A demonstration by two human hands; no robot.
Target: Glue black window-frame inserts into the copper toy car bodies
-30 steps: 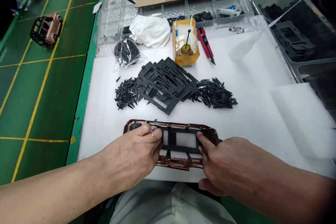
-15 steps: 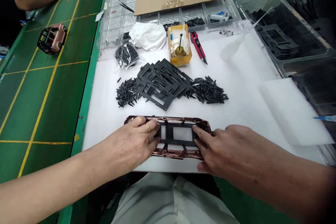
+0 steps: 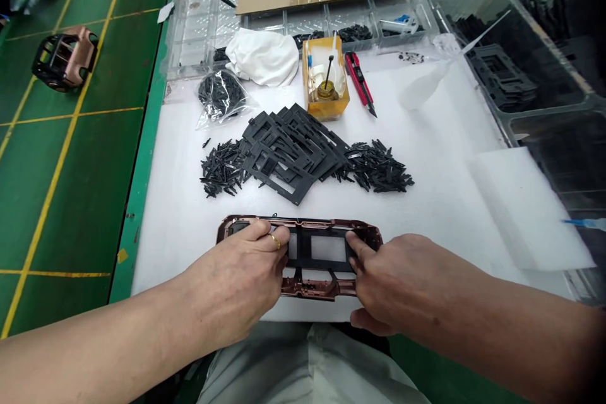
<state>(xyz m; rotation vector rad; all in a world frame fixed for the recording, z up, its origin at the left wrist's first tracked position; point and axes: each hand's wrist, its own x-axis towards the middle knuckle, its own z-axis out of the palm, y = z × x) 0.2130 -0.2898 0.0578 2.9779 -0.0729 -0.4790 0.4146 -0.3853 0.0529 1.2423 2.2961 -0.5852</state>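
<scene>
On the green bench [image 3: 71,202] lies a white foam sheet [image 3: 440,202], and the person works on it with both hands. A long copper-coloured shell [image 3: 312,290] sits on the foam close to the person's body, and one black frame insert [image 3: 303,259] is already inside it (it looks seated, but I cannot be fully sure). Many other black frame inserts [image 3: 284,151] lie further away in a pile, with small black clips [image 3: 222,167] heaped at both sides. Both forearms come in from the sides, low and bent inward. The left hand [image 3: 231,284], which wears a gold ring [image 3: 274,240], and the right hand [image 3: 402,284] grasp the shell at its two ends, fingers [image 3: 362,246] curled and pressing down.
</scene>
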